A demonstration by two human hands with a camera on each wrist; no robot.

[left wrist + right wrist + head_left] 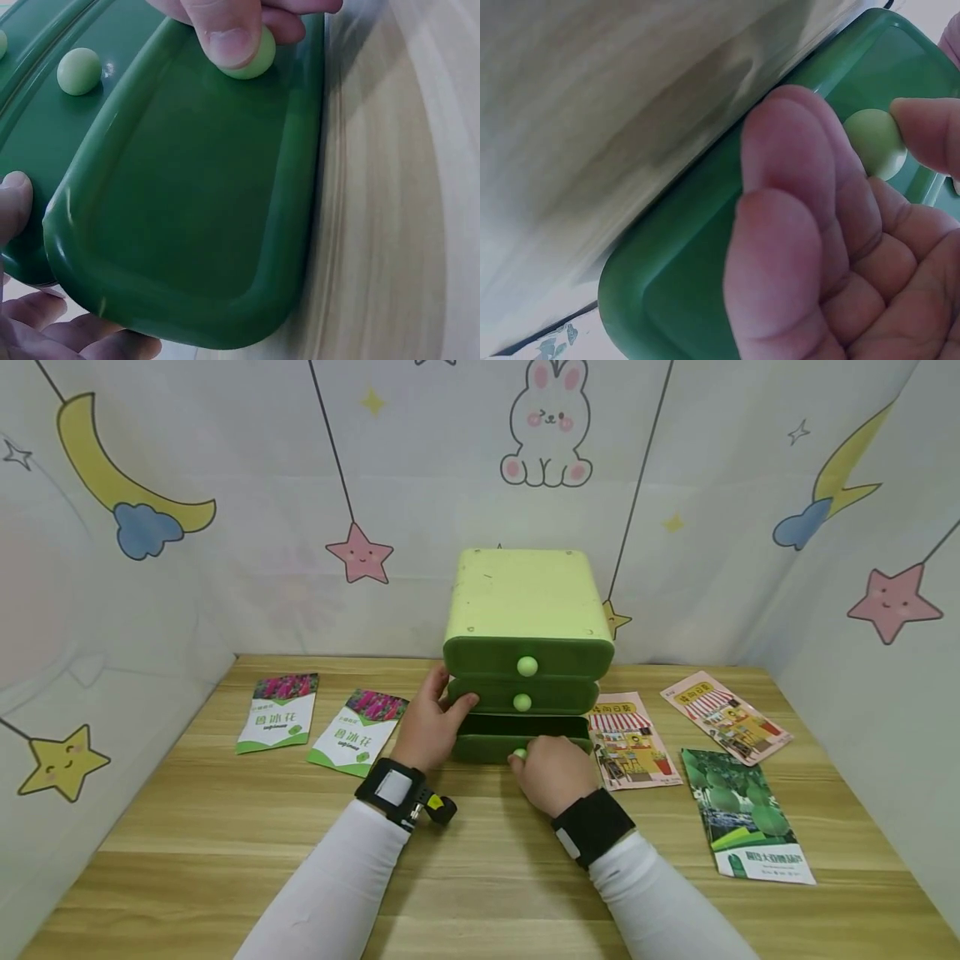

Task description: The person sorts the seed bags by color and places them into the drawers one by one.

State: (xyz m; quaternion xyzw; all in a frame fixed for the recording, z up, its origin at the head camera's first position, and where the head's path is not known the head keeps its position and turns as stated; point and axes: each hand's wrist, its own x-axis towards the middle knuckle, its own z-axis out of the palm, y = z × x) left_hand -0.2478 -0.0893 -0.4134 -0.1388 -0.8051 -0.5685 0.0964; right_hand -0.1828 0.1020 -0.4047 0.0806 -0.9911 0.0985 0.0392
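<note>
A small drawer cabinet (528, 597) with a pale yellow-green top and dark green fronts stands at the back of the table. Its bottom drawer (483, 748) is pulled partway out, with a dark gap behind the front. My right hand (557, 774) pinches that drawer's round light-green knob (874, 144) between thumb and forefinger; the other fingers bend in front of the drawer. On the cabinet's left side my left hand (433, 722) holds on, thumb (13, 206) against the middle drawer's front (56, 142) and fingers along the side. The top and middle drawers are closed.
Two seed packets with pink flowers, one outer (277, 714) and one inner (357, 732), lie left of the cabinet. To its right are two pink packets, one near (633, 741) and one farther (726, 717), plus a green packet (750, 818). A patterned curtain (420, 460) hangs behind.
</note>
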